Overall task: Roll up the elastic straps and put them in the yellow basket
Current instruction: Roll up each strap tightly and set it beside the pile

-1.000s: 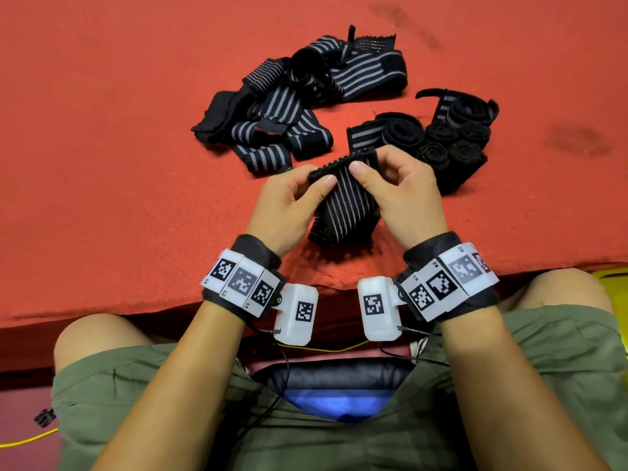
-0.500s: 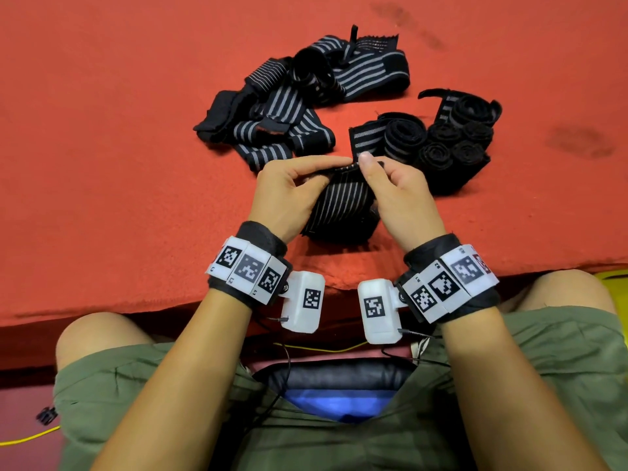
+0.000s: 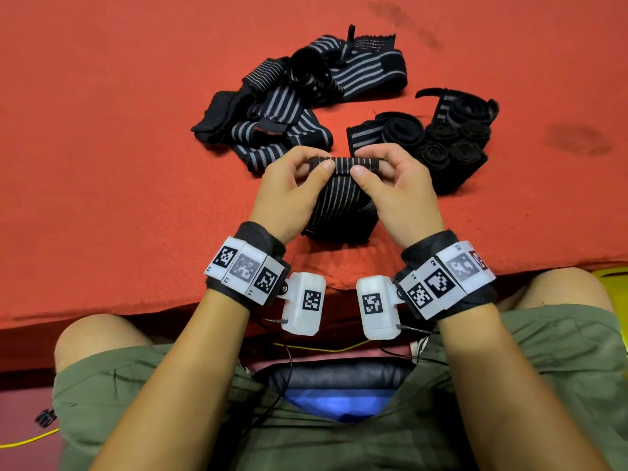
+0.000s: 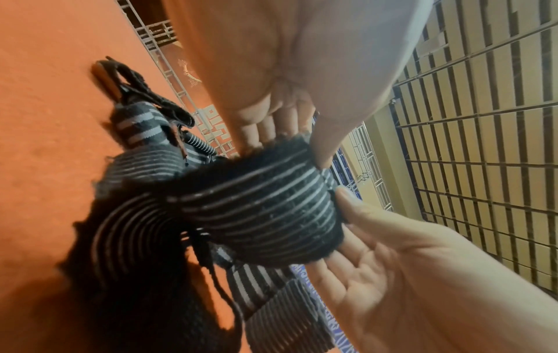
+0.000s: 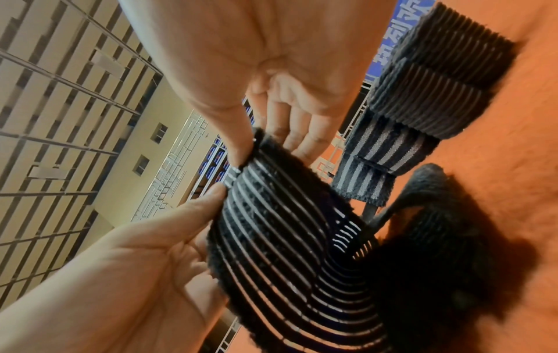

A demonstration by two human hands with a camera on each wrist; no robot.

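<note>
Pinching the rolled top edge of a black elastic strap with thin grey stripes (image 3: 341,185), left hand (image 3: 289,192) and right hand (image 3: 394,190) hold it above the red felt desk (image 3: 102,164); soft and springy, it seems best gripped at both roll ends.

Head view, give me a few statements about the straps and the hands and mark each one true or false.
1. Both hands hold the same striped strap. True: the left hand and the right hand pinch its top edge.
2. The held strap is already a tight, finished roll. False: only its top edge is turned over; the rest hangs loose onto the red cloth.
3. A loose pile of straps lies beyond the hands. True.
4. The rolled straps sit left of the loose pile. False: they sit to its right.
5. The rolled straps are in the yellow basket. False: they lie on the red cloth.
</note>
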